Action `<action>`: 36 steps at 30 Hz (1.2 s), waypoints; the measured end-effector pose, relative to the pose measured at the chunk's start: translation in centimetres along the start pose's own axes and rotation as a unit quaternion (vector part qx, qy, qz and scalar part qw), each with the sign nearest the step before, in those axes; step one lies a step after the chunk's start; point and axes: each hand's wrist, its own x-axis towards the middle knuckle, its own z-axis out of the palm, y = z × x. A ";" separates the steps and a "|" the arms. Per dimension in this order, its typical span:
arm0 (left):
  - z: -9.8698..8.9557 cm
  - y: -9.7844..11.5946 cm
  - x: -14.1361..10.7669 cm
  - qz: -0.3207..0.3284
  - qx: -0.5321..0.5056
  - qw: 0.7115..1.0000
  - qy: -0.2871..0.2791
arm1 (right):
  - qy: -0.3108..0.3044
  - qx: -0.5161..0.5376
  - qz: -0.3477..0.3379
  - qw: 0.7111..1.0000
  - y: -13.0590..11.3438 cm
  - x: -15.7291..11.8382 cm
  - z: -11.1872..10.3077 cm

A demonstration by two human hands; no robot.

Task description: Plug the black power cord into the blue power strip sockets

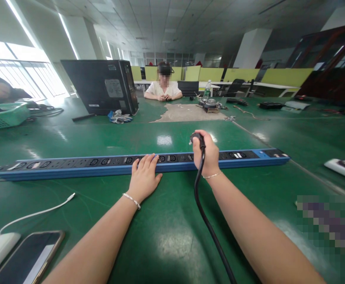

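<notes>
A long blue power strip (80,172) with a black face and several sockets lies crosswise on the green table (172,221). Flat on top of it near its middle rests my left hand (145,173), fingers stretched out over the sockets and the thumb at the near edge. My right hand (209,154) is closed around a black power plug (196,139), held just above the strip with its metal pins pointing left. From the plug a thick black cord (200,201) runs down toward me, passing left of my right forearm.
At lower left are a phone (27,256), a white box-shaped thing (0,248) and a white cable (39,213). Beyond the strip stand a black computer case (101,86), gloves (119,117) and a green basket (6,116). A person (163,85) sits across the table.
</notes>
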 end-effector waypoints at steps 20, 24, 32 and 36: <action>0.0 -0.2 0.0 0.012 0.026 1.000 0.006 | -0.049 0.056 0.129 0.989 13.6 0.6 -6.3; 0.1 -0.2 -0.1 0.013 0.025 1.000 0.007 | -0.052 0.049 0.130 0.989 13.8 0.5 -6.3; 0.1 -0.2 -0.1 0.010 0.023 1.000 0.007 | -0.075 0.001 0.103 0.992 13.4 0.3 -6.6; -0.1 -0.1 0.0 0.009 0.023 1.000 0.004 | -0.103 -0.027 0.086 0.991 13.2 -0.1 -6.6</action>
